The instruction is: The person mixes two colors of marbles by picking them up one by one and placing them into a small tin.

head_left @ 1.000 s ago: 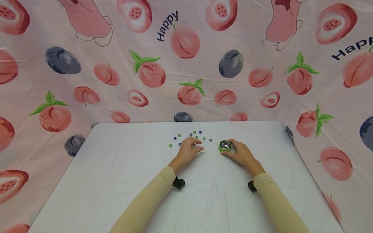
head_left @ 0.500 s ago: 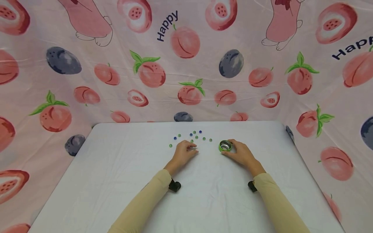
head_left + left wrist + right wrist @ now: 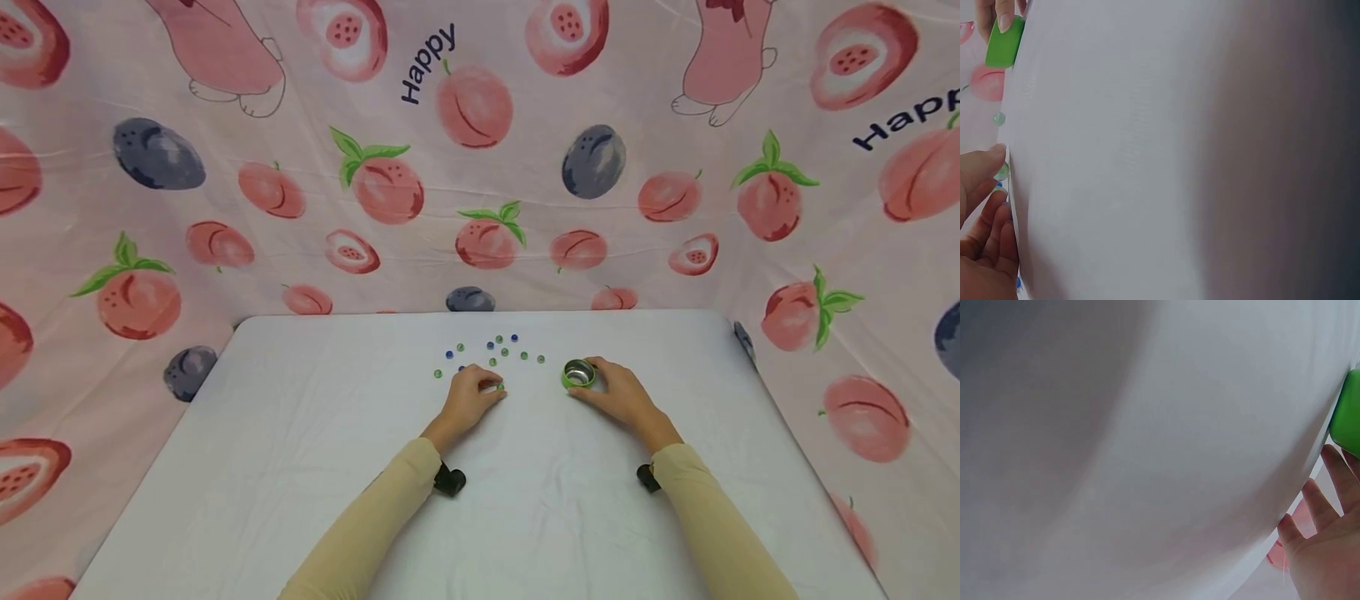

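In the head view my left hand (image 3: 468, 396) is low over the table, thumb and index finger curved round a green glass marble (image 3: 500, 387). The left wrist view shows that marble (image 3: 1002, 172) between thumb and fingertips, the other fingers bent near the tabletop. My right hand (image 3: 618, 396) grips a small round green bowl (image 3: 567, 382) with a shiny metal inside, thumb on the near side and fingers on the far side. The bowl stands upright on the table. In the right wrist view only part of the green bowl (image 3: 1347, 415) shows, beyond the spread fingers (image 3: 1319, 506).
Several green and blue marbles lie scattered behind the left hand, among them a blue marble (image 3: 514, 338) and a green marble (image 3: 542, 359) nearest the bowl. The white-covered table (image 3: 525, 517) meets a fruit-printed curtain (image 3: 420, 275) at its back edge.
My left hand has drawn back slightly left and towards me, and its thumb and index finger have closed in around a green marble. The right hand and bowl have stayed in place.
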The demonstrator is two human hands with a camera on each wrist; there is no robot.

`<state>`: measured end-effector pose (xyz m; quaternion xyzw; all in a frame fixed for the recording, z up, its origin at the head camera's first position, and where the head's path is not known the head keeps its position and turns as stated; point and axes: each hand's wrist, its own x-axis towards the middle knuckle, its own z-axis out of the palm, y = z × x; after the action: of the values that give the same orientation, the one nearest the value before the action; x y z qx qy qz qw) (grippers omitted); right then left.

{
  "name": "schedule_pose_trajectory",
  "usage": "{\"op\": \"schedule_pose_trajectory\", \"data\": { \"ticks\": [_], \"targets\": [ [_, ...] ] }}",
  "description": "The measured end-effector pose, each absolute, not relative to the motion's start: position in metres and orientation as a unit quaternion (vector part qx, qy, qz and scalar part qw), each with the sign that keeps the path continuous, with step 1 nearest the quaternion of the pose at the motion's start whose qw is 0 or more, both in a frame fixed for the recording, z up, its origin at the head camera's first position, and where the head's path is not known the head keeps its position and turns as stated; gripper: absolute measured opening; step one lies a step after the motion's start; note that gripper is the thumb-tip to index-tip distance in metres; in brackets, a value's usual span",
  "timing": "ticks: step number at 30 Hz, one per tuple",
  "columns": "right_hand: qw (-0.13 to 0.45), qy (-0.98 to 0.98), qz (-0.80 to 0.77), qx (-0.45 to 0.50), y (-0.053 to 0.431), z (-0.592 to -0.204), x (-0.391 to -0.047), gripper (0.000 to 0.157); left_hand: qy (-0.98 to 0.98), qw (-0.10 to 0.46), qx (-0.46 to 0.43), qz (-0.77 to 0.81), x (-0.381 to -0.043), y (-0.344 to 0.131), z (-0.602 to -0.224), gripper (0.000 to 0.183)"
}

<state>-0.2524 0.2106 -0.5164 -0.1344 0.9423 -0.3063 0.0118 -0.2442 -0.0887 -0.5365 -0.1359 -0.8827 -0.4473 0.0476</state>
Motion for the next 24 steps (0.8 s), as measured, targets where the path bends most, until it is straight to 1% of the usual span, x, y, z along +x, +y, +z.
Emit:
{"op": "schedule_pose_trajectory", "data": {
  "ticks": [11,24],
  "targets": [
    [0.01,0.943,-0.304,-0.136,0.2097,-0.5145,-0.2521,0.065,-0.881,0.063,-0.145,-0.445,-0.2446,-0.0891,-0.537,0.011],
    [0.011,0.944,-0.302,-0.132,0.2094,-0.5165,-0.2521,0.065,-0.885,0.066,-0.141,-0.439,-0.2438,-0.088,-0.5325,0.013]
  ]
}}
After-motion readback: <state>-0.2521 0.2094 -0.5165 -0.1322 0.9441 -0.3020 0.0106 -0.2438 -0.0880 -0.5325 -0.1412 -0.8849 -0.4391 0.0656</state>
